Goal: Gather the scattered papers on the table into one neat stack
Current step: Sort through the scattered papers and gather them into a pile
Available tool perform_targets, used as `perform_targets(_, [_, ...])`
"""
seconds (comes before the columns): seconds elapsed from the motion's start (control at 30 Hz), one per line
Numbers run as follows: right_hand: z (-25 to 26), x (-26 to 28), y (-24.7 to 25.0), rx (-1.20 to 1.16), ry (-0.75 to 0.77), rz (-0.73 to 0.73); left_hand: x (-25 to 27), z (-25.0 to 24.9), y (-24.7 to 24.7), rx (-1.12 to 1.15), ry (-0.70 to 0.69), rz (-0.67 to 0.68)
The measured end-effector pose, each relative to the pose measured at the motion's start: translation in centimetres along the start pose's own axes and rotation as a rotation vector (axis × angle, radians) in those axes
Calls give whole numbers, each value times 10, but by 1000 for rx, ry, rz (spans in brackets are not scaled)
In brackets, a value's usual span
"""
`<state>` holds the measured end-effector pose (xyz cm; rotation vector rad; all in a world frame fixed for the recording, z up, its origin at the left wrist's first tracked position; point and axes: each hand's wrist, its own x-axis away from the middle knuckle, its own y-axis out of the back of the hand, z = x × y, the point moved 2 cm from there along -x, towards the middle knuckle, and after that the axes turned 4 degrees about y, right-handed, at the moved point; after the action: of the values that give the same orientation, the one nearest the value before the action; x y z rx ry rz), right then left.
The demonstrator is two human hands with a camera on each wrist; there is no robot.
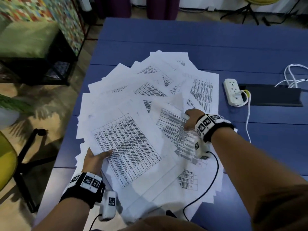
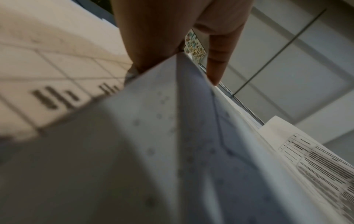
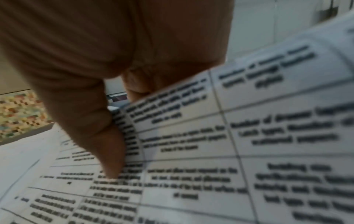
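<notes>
The papers [image 1: 150, 117] lay fanned across the middle of the blue table [image 1: 183, 40], thin printed sheets of tables, their long edges radiating toward the upper frame. The left hand [image 1: 94, 160] gripped the fan's lower-left edge, thumb on top. The right hand [image 1: 191, 120], nearer the loose right-side sheets, seemingly pinched a curling sheet [image 3: 249, 136]; blur leaves that uncertain.

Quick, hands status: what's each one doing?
Left hand: grips the near-left edge of the papers.
Right hand: pinches a printed sheet.
</notes>
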<state>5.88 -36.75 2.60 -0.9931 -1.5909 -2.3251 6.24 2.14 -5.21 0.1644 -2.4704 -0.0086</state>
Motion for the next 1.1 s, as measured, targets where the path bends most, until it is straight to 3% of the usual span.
perform_targets(0.2, [26,-30,49,122,54,-117,-7,3,7,13,54,-3])
perform_targets(0.3, [42,-46,64,74,116,-169,-7,6,6,25,51,9])
perform_targets(0.53, [52,-84,50,-31,115,-270,-7,3,7,150,146,76])
perform_targets(0.63, [46,-93,37,-33,50,-248,-11,4,15,238,178,9])
perform_targets(0.77, [46,-94,31,-112,-24,-115,-20,11,17,318,227,-4])
perform_targets(0.93, [55,-83,26,66,-35,-97,-14,5,16,180,166,-12])
perform_targets(1.1, [60,-73,9,-180,-33,-119,-5,1,10,86,80,3])
